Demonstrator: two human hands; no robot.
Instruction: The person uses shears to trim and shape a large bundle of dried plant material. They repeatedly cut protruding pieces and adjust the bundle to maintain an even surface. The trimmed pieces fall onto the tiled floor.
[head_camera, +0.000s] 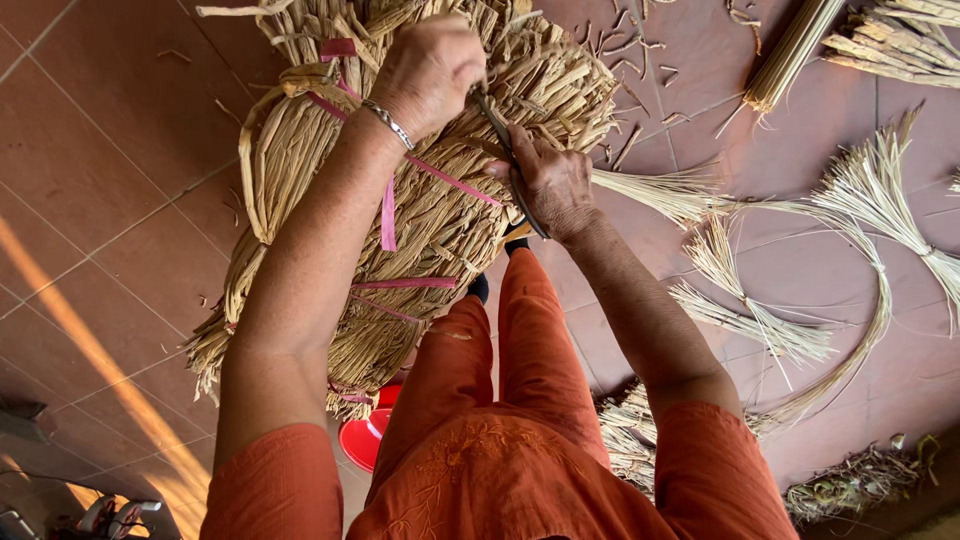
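Observation:
A big bundle of dry straw-coloured reeds (440, 190), tied with pink bands (388, 215), rests upright against my lap. My left hand (428, 72), with a metal bracelet on the wrist, presses on the top of the bundle and grips it. My right hand (548, 180) is closed around a dark thin tool (500, 135), scissors or a blade, whose tip points into the bundle just below my left hand. My orange sleeves and trousers (520, 400) fill the lower middle.
Fanned sheaves of pale straw (870, 190) lie on the red tiled floor (110, 150) at right. A tight stick bundle (790, 50) and more reeds sit at top right. A red plastic object (365, 435) shows under the bundle. Scraps litter the floor.

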